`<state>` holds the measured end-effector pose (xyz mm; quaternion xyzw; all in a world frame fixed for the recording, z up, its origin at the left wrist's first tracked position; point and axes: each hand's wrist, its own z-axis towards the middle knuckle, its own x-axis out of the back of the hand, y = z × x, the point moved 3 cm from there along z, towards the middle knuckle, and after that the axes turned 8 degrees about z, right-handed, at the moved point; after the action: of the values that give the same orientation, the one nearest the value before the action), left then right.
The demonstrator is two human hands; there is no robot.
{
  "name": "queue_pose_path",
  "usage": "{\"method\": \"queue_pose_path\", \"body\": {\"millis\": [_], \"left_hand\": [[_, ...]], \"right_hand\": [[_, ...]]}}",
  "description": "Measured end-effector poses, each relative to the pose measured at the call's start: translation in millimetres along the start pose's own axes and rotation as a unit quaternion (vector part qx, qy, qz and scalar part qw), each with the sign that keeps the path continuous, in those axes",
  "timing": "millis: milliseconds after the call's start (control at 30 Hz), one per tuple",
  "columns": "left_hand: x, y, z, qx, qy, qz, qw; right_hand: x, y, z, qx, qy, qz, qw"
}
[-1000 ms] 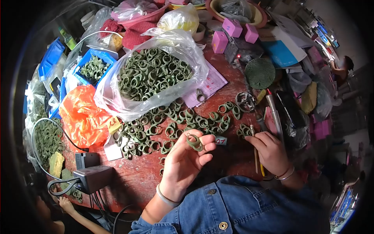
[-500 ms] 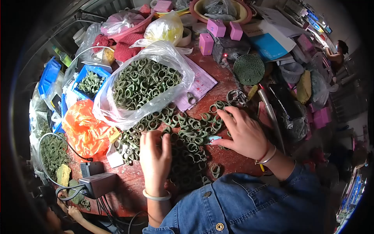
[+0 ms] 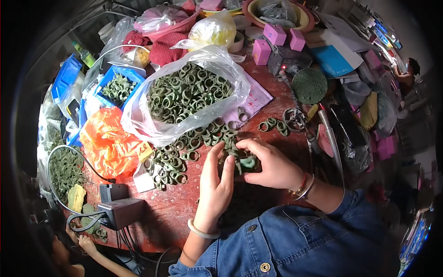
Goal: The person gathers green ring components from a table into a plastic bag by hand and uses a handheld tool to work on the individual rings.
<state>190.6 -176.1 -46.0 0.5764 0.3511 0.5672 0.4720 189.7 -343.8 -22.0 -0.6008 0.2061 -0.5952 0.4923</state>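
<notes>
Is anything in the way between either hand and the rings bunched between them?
Nothing visible. The left hand and right hand flank the bunched rings directly; the bag is beyond them, off to the side. Fingers partly hide the bunch, so contact is unclear.

There's the red bench (image 3: 161, 212), green rings (image 3: 168, 166) strewn across its middle, an open plastic bag (image 3: 138, 113) above, black adapter (image 3: 122, 213) lower left.

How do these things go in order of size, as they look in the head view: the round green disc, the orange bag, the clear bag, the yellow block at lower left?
1. Clear bag
2. Orange bag
3. Round green disc
4. Yellow block
</notes>
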Motion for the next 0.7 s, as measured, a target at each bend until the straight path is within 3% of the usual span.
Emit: {"method": "queue_pose_path", "body": {"millis": [33,67,133,200,300,333,433,600,633,667,700], "left_hand": [[0,0,-4,0.113,-0.047,-0.113,0.986],[5,7,-3,0.113,-0.045,-0.114,0.986],[5,9,-4,0.278,-0.087,-0.406,0.866],[5,-3,-5,0.311,-0.086,-0.485,0.813],[5,-3,-4,0.330,-0.121,-0.573,0.741],[1,0,-4,0.345,-0.109,-0.627,0.690],[4,-13,-8,0.336,-0.098,-0.649,0.676],[6,-9,-2,0.291,-0.206,-0.735,0.577],[7,-5,-2,0.284,-0.193,-0.768,0.541],[5,0,-2,0.284,-0.191,-0.768,0.541],[3,3,-2,0.313,-0.152,-0.720,0.601]], "right_hand": [[1,-3,3,-0.011,0.001,0.034,0.999],[1,-7,6,-0.021,0.002,0.068,0.997],[4,-22,10,-0.010,0.027,0.057,0.998],[8,-38,12,0.034,0.025,0.000,0.999],[8,-62,12,0.052,-0.022,-0.002,0.998],[6,-68,12,0.060,-0.033,0.003,0.998],[12,-81,15,0.067,-0.066,0.026,0.995],[32,-88,10,0.082,-0.035,-0.032,0.995],[36,-86,9,0.074,-0.016,-0.027,0.997],[42,-88,9,0.090,-0.002,-0.076,0.993],[46,-83,7,0.066,-0.003,-0.089,0.994]]}}
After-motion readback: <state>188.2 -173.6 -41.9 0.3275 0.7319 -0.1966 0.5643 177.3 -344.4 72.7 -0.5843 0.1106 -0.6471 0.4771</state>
